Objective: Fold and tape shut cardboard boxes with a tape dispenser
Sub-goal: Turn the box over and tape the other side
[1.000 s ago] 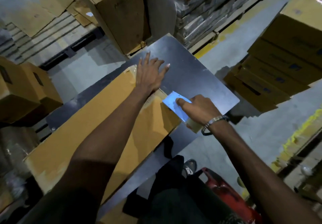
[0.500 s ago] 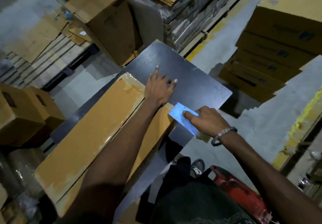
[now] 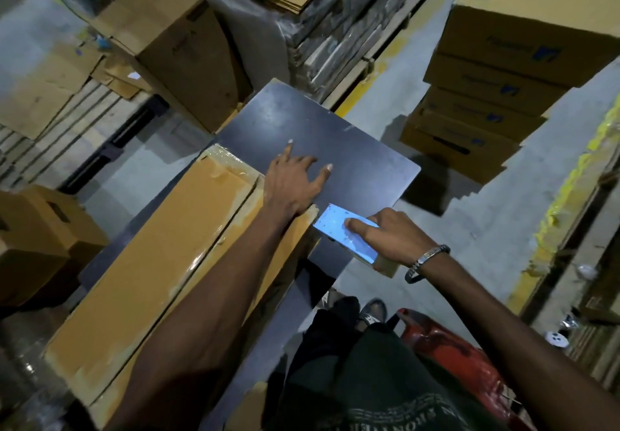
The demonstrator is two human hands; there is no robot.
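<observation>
A long flat cardboard box (image 3: 147, 273) lay on a dark table (image 3: 339, 142), its far end reaching about the middle of the tabletop and its top flaps meeting along a lengthwise seam with shiny clear tape at the far end. The left hand (image 3: 292, 182) rested at the box's far right corner with its fingers spread and straight, the fingertips out over the bare table, gripping nothing. The right hand (image 3: 382, 236) held a tape dispenser (image 3: 342, 229) just beside that same corner, fingers curled round it and the forefinger lying along its pale blue face; a bracelet (image 3: 426, 263) sat on that wrist. Whether the dispenser touched the box could not be told. Stacked boxes (image 3: 496, 71) stood on the floor to the right, another carton (image 3: 177, 44) stood beyond the table, and a red object (image 3: 449, 346) was low beside the person's legs.
</observation>
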